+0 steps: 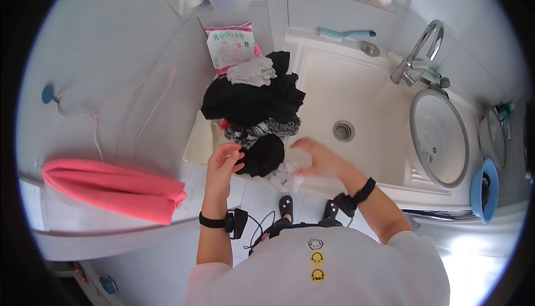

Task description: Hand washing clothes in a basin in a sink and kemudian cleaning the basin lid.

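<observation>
A pile of clothes lies along the left side of the white sink (372,155). It has a large black garment (255,101), a pale grey cloth (252,72) on top of that, a black-and-white patterned cloth (267,129), a bundled black cloth (264,155) and a crumpled white cloth (285,177) at the near end. My left hand (225,160) is beside the bundled black cloth with nothing seen in it, its fingers partly curled. Over the sink's near left part is my right hand (319,160), slightly blurred, its fingers apart and empty, right of the white cloth.
A chrome faucet (422,49) rises at the sink's back right, near a tilted white basin (439,139). A blue basin (485,191) stands at the right edge. Behind the sink lies a blue brush (347,34). A pink towel (113,187) hangs at left; a printed packet (232,47) stands behind the pile.
</observation>
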Available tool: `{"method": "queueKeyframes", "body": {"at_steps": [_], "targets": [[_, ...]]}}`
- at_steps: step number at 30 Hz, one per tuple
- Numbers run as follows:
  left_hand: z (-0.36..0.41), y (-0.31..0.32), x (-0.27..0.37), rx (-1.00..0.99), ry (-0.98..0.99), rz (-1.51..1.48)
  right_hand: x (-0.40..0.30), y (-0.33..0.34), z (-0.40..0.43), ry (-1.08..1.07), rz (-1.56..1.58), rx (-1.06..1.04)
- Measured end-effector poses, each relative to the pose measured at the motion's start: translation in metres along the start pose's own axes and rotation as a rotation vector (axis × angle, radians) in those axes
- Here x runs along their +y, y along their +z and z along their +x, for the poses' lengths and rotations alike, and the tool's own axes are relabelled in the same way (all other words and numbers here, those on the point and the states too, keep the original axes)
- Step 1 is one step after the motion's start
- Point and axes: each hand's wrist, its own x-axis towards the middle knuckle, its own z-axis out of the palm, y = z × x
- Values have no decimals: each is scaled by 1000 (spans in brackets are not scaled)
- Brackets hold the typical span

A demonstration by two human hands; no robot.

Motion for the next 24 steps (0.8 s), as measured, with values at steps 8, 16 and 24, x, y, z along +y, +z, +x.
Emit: {"method": "queueKeyframes", "body": {"at_steps": [8, 16, 24], "targets": [[63, -11, 58, 87, 456, 365, -47, 47, 14, 143, -429, -26], [184, 9, 158, -493, 511, 1163, -27, 45, 21, 675, 386, 473], [235, 11, 157, -798, 105, 1164, -73, 54, 8, 1066, 1452, 524]]}}
